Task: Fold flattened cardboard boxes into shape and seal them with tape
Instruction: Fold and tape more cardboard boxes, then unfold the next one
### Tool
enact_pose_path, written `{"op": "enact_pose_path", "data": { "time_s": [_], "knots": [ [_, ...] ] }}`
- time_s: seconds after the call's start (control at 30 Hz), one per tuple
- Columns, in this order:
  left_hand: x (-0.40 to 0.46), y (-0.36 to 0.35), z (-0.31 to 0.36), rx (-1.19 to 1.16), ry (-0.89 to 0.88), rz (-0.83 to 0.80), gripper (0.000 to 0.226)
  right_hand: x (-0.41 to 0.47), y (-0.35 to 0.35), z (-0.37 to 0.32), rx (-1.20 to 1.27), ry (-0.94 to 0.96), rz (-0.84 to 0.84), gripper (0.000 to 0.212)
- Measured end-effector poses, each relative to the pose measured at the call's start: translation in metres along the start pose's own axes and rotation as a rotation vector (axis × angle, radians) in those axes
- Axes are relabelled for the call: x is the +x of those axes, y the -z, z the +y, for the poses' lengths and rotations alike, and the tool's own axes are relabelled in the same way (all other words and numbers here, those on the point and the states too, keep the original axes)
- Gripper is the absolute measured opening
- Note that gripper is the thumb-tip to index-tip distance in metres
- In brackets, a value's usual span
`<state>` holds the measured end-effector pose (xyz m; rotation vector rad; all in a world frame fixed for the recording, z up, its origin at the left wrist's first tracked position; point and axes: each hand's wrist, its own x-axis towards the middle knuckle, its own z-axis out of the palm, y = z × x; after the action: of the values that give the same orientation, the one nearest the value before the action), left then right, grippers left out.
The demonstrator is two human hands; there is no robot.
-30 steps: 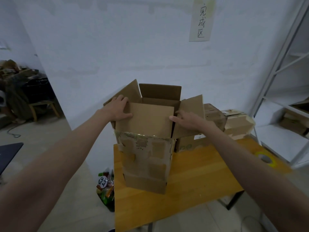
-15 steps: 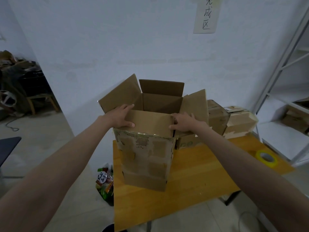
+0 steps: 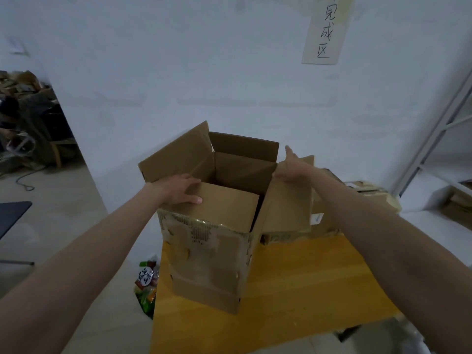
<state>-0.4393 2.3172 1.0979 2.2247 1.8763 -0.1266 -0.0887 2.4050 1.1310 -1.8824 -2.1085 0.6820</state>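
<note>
A brown cardboard box [image 3: 209,261] stands upright on the yellow wooden table [image 3: 306,290], its top open and its front worn with torn tape marks. The near flap [image 3: 227,208] is folded inward, almost flat, and my left hand [image 3: 178,190] presses on its left end. My right hand [image 3: 288,169] rests on the upper edge of the right flap [image 3: 288,208], which slopes outward. The left flap [image 3: 176,157] and the far flap [image 3: 245,146] stand up.
Other cardboard boxes [image 3: 362,198] sit behind the right arm at the table's far right. A bag of snack packets [image 3: 146,284] lies on the floor left of the table. A white metal shelf [image 3: 434,139] with stacked cardboard stands at the right, and a paper sign [image 3: 327,29] hangs on the wall.
My right hand has left the near flap and moved up to the right flap's top edge. The near flap has gone down further into the box. The tape roll has left the view.
</note>
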Motion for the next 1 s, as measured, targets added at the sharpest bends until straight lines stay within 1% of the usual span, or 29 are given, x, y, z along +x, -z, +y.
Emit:
{"op": "enact_pose_path", "data": {
  "time_s": [0.07,0.13,0.2,0.27,0.3,0.33,0.4,0.43,0.5,0.6,0.8,0.9,1.0],
  "knots": [
    [0.002,-0.001,-0.001,0.000,0.019,-0.001,0.082,0.011,0.005,0.000,0.110,0.054,0.033,0.113],
    [0.004,-0.001,-0.001,0.009,0.031,-0.004,0.083,0.022,0.005,-0.002,0.136,0.116,0.054,0.108],
    [0.004,0.000,0.000,0.014,0.038,-0.009,0.083,0.029,0.000,-0.002,0.169,0.157,0.080,0.092],
    [0.004,0.001,0.001,0.011,0.042,-0.006,0.083,0.034,-0.007,0.001,0.105,0.219,0.096,0.066],
    [0.003,0.002,0.002,0.007,0.043,-0.002,0.083,0.035,-0.011,0.002,0.051,0.246,0.073,0.058],
    [0.003,0.002,0.003,0.004,0.041,0.001,0.083,0.035,-0.016,0.002,-0.001,0.262,0.038,0.060],
    [0.002,0.003,0.004,0.002,0.037,0.003,0.083,0.035,-0.024,0.001,-0.097,0.259,-0.049,0.073],
    [0.002,0.002,0.004,0.002,0.037,0.002,0.083,0.035,-0.028,0.000,-0.136,0.262,-0.086,0.075],
    [0.001,0.001,0.004,0.012,0.033,0.009,0.084,0.037,-0.035,-0.001,-0.182,0.270,-0.155,0.072],
    [0.000,-0.003,0.005,0.063,0.027,0.029,0.085,0.040,-0.040,-0.001,-0.270,0.281,-0.213,0.067],
    [0.000,-0.017,0.009,0.155,0.030,0.070,0.083,0.042,-0.044,0.002,-0.459,0.283,-0.329,0.070],
    [0.000,-0.020,0.009,0.170,0.026,0.084,0.081,0.041,-0.049,0.003,-0.552,0.264,-0.336,0.072],
    [-0.003,-0.020,0.011,0.186,0.018,0.093,0.077,0.040,-0.048,0.002,-0.530,0.279,-0.327,0.067]
  ]
}}
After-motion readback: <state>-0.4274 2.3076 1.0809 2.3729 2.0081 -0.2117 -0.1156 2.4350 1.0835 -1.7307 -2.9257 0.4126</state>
